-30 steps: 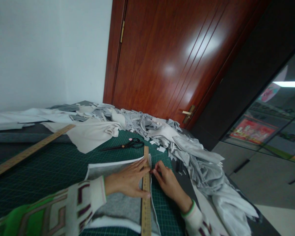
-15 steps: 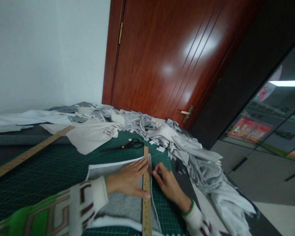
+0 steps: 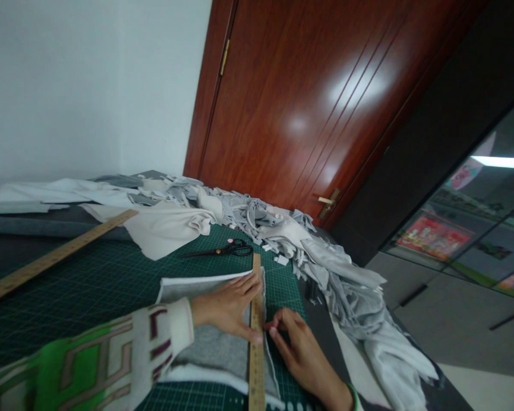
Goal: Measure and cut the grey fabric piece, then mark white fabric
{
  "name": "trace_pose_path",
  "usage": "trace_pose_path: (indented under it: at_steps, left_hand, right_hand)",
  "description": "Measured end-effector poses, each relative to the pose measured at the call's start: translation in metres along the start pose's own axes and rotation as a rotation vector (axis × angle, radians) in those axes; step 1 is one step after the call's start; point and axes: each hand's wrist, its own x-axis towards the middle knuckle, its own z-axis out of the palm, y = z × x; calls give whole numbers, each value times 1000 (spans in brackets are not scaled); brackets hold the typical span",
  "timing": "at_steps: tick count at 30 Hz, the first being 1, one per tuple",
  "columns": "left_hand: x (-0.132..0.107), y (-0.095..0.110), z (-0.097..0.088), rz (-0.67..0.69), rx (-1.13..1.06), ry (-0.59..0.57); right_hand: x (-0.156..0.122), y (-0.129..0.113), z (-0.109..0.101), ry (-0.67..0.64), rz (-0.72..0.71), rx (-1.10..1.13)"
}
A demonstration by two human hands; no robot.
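Note:
A piece of grey cloth (image 3: 223, 353) with white edges lies flat on a green gridded cutting mat (image 3: 154, 294). Along its right side runs a wooden ruler (image 3: 257, 374), pointing away from me. My left hand (image 3: 227, 308) is spread over cloth and ruler, fingers and thumb pressing on the wood. Just right of the ruler, my right hand (image 3: 302, 354) is closed in a pinch at the cloth's edge. Something small and reddish seems to be at its fingertips, too small to name. Black scissors (image 3: 229, 249) rest on the mat beyond the cloth.
A second wooden ruler (image 3: 60, 254) lies slantwise on the left, its far end on a cream cloth (image 3: 167, 228). Grey and white fabric scraps (image 3: 257, 214) heap along the far and right table edges. Behind stand a brown door (image 3: 308, 108) and a cabinet (image 3: 445, 308).
My right hand has slid toward me along the ruler's right side, still pinched. My left hand stays spread on the ruler. The view has shifted slightly.

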Motion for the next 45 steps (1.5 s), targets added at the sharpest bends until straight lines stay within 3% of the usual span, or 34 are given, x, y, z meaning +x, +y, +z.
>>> trace_pose_path:
  at_steps: [9, 13, 20, 25, 33, 45]
  left_hand:
    - [-1, 1, -3, -4, 8, -25]
    - [-1, 4, -5, -21, 21, -49]
    - [0, 3, -4, -18, 51, -63]
    - [-1, 4, -4, -12, 79, -56]
    - [-3, 6, -1, -30, 114, -44]
    - [-1, 4, 0, -33, 149, -15]
  right_hand:
    - [-15, -11, -3, -34, 22, -93]
    - [-10, -12, -9, 26, 123, 111]
    - [43, 4, -11, 182, 258, 572]
    - [82, 22, -16, 142, 397, 737]
    - [112, 49, -11, 97, 518, 620]
    - [143, 62, 1, 44, 558, 128]
